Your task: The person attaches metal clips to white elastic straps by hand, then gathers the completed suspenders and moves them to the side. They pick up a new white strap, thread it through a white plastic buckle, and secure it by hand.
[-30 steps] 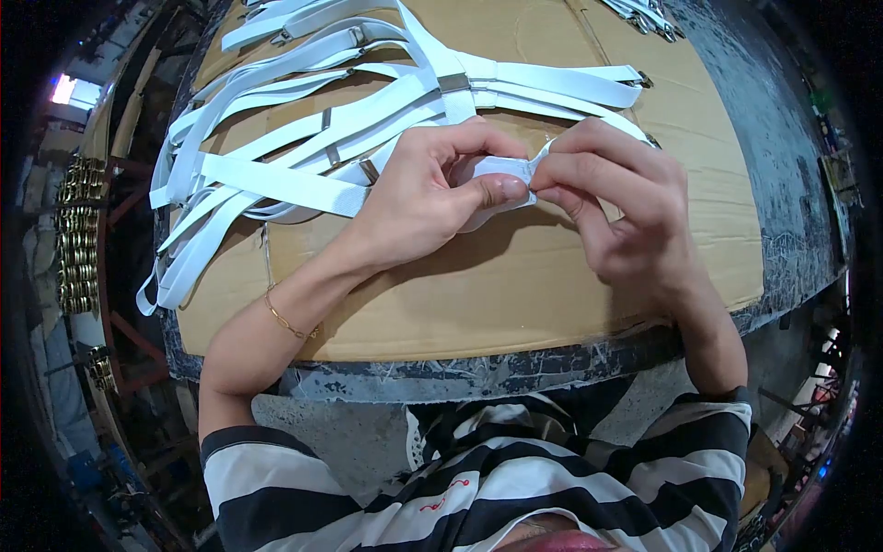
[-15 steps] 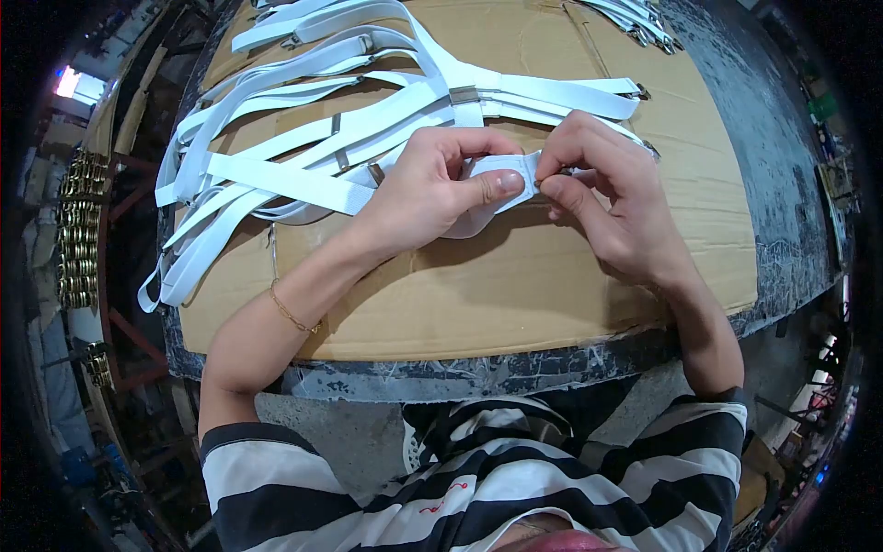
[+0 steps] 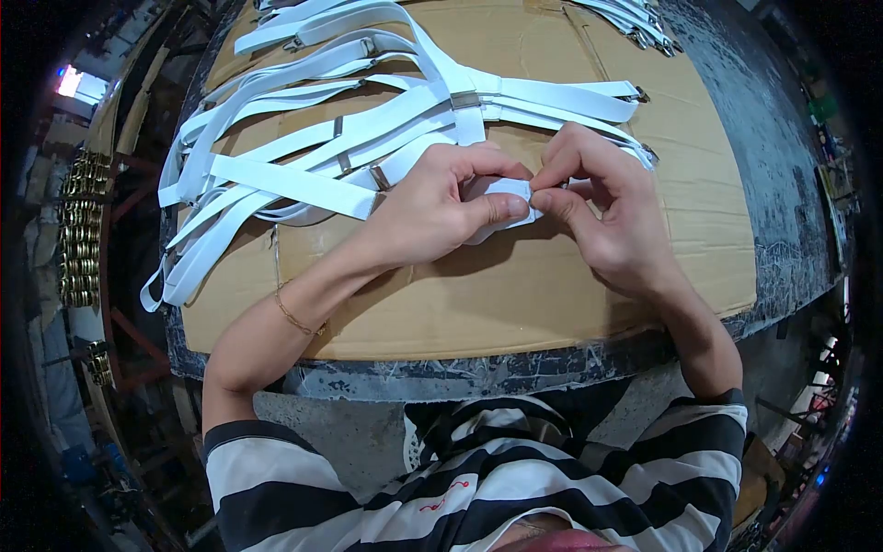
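Note:
Between my hands is the end of a white elastic suspender strap (image 3: 498, 187), folded into a short flat piece. My left hand (image 3: 432, 207) grips it with the thumb on top and the fingers curled around behind. At its right edge, the thumb and forefinger of my right hand (image 3: 612, 212) pinch the strap's tip; a small dark bit shows by those fingers, too little to identify. Just beyond my hands lies a bundle of white suspenders (image 3: 405, 106) with metal slider buckles (image 3: 464, 98) and metal clips (image 3: 641, 95) at the ends.
A cardboard sheet (image 3: 515, 313) covers most of the dark, worn table (image 3: 791, 230). More white straps with metal clips (image 3: 644, 32) lie at the far right. Left of the table, stacked brass-coloured metal parts (image 3: 81, 230) hang by a rack.
Both hands have shifted slightly toward me, and the folded strap end has moved down with them. My right fingertips have come closer to the left thumb. The bundle stays nearly as it was.

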Demonstrator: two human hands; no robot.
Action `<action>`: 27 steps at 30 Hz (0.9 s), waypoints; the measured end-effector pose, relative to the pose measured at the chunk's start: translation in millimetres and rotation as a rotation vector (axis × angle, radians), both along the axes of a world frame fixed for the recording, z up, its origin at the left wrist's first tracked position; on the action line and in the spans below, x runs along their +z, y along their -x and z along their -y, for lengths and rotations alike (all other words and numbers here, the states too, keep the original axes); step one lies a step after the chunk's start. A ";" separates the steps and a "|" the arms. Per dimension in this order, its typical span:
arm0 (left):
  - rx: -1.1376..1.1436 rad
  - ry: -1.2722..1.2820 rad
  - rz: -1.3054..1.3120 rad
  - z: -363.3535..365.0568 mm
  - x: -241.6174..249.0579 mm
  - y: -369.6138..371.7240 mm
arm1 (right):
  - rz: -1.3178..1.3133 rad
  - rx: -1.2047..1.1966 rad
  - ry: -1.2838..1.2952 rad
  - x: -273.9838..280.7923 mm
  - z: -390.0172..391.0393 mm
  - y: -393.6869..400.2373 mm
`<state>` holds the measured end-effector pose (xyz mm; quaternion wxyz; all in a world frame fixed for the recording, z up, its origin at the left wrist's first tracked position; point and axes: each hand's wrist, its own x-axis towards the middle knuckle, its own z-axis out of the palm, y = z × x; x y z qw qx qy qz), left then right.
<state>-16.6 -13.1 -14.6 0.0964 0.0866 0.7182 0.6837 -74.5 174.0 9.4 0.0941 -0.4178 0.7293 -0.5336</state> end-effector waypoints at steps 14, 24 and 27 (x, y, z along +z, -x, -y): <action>-0.035 -0.103 0.142 2.1 8.2 1.4 | 0.869 -0.053 0.438 -3.1 -3.1 19.9; 0.029 -0.136 0.003 0.2 1.4 2.9 | 0.378 -0.018 0.116 17.2 -8.7 5.4; 0.025 -0.187 0.053 0.5 6.7 1.9 | -0.003 -0.071 0.009 17.5 -8.4 2.7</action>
